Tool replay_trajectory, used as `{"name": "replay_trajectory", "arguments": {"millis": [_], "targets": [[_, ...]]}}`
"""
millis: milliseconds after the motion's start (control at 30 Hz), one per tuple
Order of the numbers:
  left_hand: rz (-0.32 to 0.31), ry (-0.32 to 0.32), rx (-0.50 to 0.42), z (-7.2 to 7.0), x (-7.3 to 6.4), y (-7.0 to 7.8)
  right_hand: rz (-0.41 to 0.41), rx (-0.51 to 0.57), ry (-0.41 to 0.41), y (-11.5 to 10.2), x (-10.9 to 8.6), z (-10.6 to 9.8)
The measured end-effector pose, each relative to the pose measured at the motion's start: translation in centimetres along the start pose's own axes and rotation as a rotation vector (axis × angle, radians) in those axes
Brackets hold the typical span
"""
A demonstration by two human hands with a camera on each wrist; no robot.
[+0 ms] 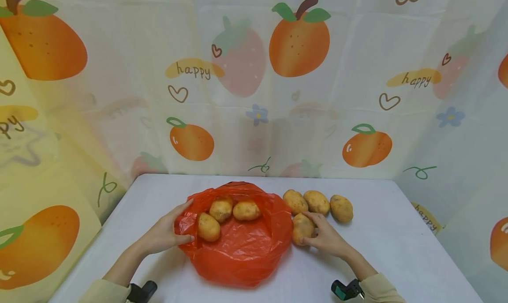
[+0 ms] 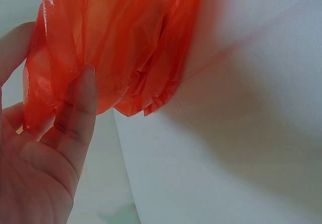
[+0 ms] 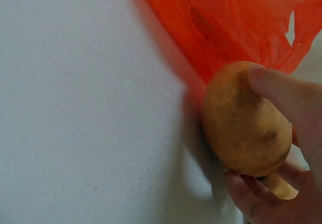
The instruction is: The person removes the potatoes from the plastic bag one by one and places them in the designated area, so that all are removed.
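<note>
Gripping a potato in curled fingers, the right hand rests beside the bag, whose rim the left hand pinches.

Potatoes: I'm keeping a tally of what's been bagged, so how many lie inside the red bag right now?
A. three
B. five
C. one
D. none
A. The head view shows three potatoes inside the open red bag, whose rim the left hand holds; three more potatoes lie on the table to its right, and the right hand grips a fourth potato beside the bag.
</note>
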State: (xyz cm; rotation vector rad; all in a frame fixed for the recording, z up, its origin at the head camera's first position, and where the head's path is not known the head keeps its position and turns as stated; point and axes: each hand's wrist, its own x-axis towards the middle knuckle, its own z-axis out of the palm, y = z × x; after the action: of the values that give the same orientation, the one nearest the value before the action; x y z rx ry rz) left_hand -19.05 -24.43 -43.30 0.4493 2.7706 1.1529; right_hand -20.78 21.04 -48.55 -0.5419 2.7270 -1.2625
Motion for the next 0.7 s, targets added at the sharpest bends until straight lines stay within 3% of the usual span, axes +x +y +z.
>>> {"name": "replay_trajectory", "arguments": {"millis": [400,700], "targets": [[-0.009,-0.001,-0.013,-0.09,-0.03,0.0,0.001,0.004,0.01,-0.2,0.12,0.17],[0.002,-0.001,-0.017,0.01,-0.09,-0.15,-0.069,-0.043,0.046,-0.14,0.14,0.45]]}}
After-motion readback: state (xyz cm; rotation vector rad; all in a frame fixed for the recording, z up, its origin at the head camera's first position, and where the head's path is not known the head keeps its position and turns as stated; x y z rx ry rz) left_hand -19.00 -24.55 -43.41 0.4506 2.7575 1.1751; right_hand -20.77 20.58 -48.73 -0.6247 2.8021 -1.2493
